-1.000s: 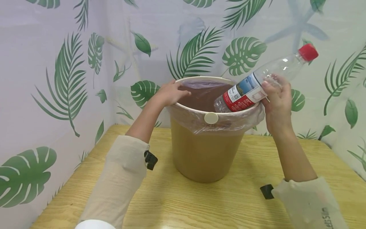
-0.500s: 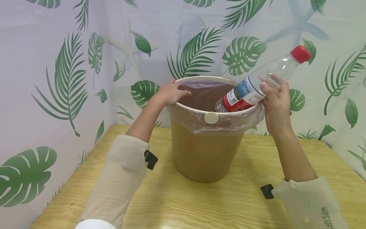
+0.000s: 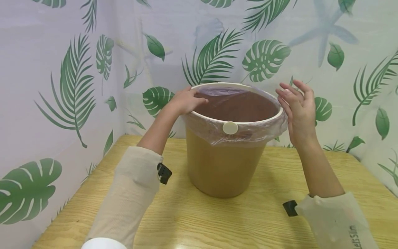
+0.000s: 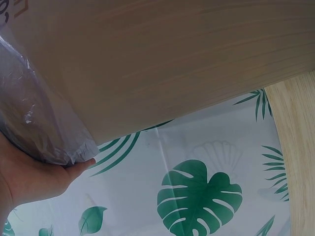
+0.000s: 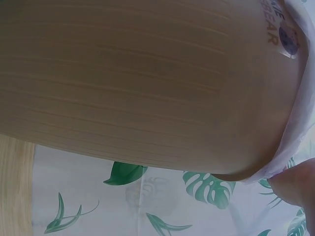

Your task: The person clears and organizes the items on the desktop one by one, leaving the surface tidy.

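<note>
A tan trash bin (image 3: 224, 169) stands upright on the table, a clear plastic bag (image 3: 214, 133) folded over its cream rim. My left hand (image 3: 185, 101) grips the left side of that rim, thumb over the inside; the left wrist view has it against the folded bag (image 4: 37, 105). On the opposite side my right hand (image 3: 300, 114) is raised at the rim with loosely bent, spread fingers and nothing between them. Part of it appears beside the bag edge in the right wrist view. No bottle shows now; the bin's lower inside is hidden by its front wall.
The wood-grain table (image 3: 199, 221) carries the bin and ends at the leaf-patterned wall covering (image 3: 168, 27) behind it. That covering also runs along the left and right sides. A black strap end (image 3: 164, 173) sticks out from the left sleeve, another (image 3: 290, 208) from the right one.
My right hand has let go of the red-capped plastic bottle, which has dropped into the bin out of sight, and its fingers have spread. The left hand and the bin have stayed put.
</note>
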### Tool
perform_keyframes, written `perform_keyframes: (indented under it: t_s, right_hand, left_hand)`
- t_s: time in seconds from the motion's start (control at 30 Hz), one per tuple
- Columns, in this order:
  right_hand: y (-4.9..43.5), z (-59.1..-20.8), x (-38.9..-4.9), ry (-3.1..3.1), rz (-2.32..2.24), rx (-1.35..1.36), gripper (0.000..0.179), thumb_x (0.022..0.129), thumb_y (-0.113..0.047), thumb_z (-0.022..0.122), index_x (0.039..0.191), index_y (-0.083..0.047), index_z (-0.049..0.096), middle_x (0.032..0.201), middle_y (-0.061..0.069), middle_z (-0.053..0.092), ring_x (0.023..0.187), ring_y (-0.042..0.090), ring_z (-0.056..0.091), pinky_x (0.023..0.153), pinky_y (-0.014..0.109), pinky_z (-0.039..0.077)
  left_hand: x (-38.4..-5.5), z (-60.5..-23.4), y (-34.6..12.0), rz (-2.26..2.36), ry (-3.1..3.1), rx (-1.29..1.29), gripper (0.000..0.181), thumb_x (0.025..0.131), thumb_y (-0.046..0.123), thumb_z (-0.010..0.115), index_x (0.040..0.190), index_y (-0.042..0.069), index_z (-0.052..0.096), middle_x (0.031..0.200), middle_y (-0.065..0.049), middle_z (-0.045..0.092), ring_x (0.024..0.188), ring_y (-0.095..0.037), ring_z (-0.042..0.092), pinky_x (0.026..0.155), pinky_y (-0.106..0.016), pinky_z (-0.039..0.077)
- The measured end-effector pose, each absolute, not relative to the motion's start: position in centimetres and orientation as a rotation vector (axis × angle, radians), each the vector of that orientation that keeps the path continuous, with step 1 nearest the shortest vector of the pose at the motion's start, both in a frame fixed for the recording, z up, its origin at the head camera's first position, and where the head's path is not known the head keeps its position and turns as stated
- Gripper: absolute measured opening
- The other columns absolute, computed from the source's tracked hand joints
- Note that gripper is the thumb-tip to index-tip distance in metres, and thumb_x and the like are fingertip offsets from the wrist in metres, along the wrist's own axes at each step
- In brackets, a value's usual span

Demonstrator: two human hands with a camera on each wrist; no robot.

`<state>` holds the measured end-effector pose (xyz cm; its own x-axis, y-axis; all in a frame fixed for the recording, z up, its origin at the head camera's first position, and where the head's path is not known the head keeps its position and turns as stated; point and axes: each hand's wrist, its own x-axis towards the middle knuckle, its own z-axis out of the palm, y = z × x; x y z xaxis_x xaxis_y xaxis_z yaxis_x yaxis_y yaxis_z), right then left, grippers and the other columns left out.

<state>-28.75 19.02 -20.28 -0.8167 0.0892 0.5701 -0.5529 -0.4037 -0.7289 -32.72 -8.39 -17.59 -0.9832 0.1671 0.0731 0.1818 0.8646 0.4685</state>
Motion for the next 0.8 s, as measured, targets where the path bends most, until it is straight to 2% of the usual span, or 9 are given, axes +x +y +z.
perform_keyframes:
  t_s: [0.53, 0.8]
  right_hand:
    - [19.3, -20.3, -28.8, -1.442, 2.244, 0.659, 0.050, 0.087, -0.008, 0.058, 0.129, -0.004, 0.030, 0.124, 0.016, 0.043, 0.119, 0.030, 0.042, 0.100, 0.029, 0.033]
    - [20.5, -20.6, -28.7, -1.614, 2.082, 0.644, 0.053, 0.088, -0.009, 0.057, 0.132, -0.004, 0.028, 0.126, 0.014, 0.044, 0.118, 0.026, 0.044, 0.100, 0.027, 0.031]
  left_hand:
    - [-32.7, -17.6, -8.4, -0.747, -3.021, -0.300, 0.062, 0.095, 0.045, 0.041, 0.145, 0.012, 0.027, 0.151, -0.012, 0.010, 0.136, -0.032, 0.007, 0.107, -0.046, 0.014]
    - [-32.7, -17.9, -9.0, -0.991, -2.869, -0.367, 0.066, 0.095, 0.044, 0.041, 0.144, 0.005, 0.024, 0.148, -0.012, 0.021, 0.134, -0.027, 0.020, 0.105, -0.039, 0.022]
